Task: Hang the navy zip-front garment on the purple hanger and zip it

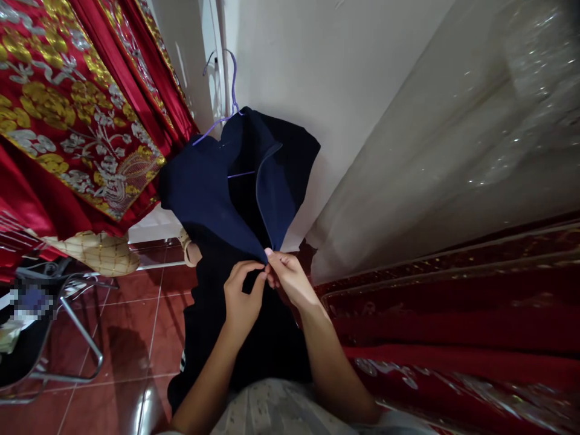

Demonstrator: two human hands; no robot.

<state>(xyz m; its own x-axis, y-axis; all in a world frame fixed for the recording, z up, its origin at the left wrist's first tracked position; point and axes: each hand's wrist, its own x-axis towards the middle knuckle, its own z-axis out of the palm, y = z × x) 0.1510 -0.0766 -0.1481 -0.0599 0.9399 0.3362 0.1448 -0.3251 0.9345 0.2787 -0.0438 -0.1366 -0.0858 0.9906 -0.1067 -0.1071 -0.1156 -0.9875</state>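
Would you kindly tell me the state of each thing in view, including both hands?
Dark garment: on a hanger, front parted from the neck down to the hands.
Purple hanger: upright, inside the garment.
Right hand: pinching the garment's front edge.
Left hand: curled, fingertips beside the right hand; grip unclear.
Chair: unfolded, items on its seat.
Red embroidered cloth: hanging.

A purple hanger [234, 78] carries a dark blue garment [199, 181], its shoulders spread over the hanger's arms. The red tiled floor [174, 314], crossed by pale joints, bears a metal-framed chair [82, 329] with a dark seat, and on that seat lie pale things [11, 332] too indistinct to name.
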